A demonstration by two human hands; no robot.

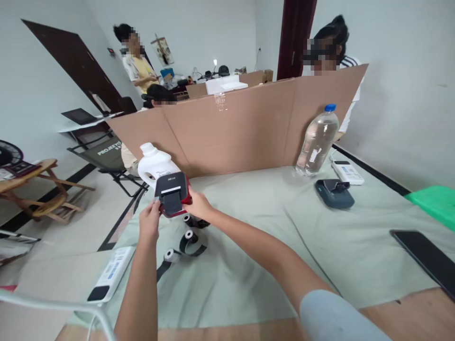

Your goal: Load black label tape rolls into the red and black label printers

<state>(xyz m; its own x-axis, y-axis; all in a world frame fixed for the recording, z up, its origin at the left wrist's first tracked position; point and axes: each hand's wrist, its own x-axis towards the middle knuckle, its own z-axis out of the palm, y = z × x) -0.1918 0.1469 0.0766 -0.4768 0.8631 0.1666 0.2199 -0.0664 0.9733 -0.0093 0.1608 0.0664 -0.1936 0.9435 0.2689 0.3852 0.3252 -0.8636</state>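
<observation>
Both my hands hold a small red and black label printer (pixel 172 193) just above the pale green tablecloth (pixel 270 237) at the left of the table. My left hand (pixel 150 220) grips its near left side, fingers closed. My right hand (pixel 198 204) clasps its right side. Below the printer lie several small rolls with dark tape trailing from them (pixel 185 244). A white jug with a handle (pixel 155 166) stands right behind the printer.
A cardboard screen (pixel 249 128) stands across the table's back. A clear water bottle with a blue cap (pixel 317 141), a dark blue device (pixel 334 193), a white device (pixel 347 171), a black phone (pixel 424 258) and a white label strip (pixel 112 272) lie around. People stand and sit behind the screen.
</observation>
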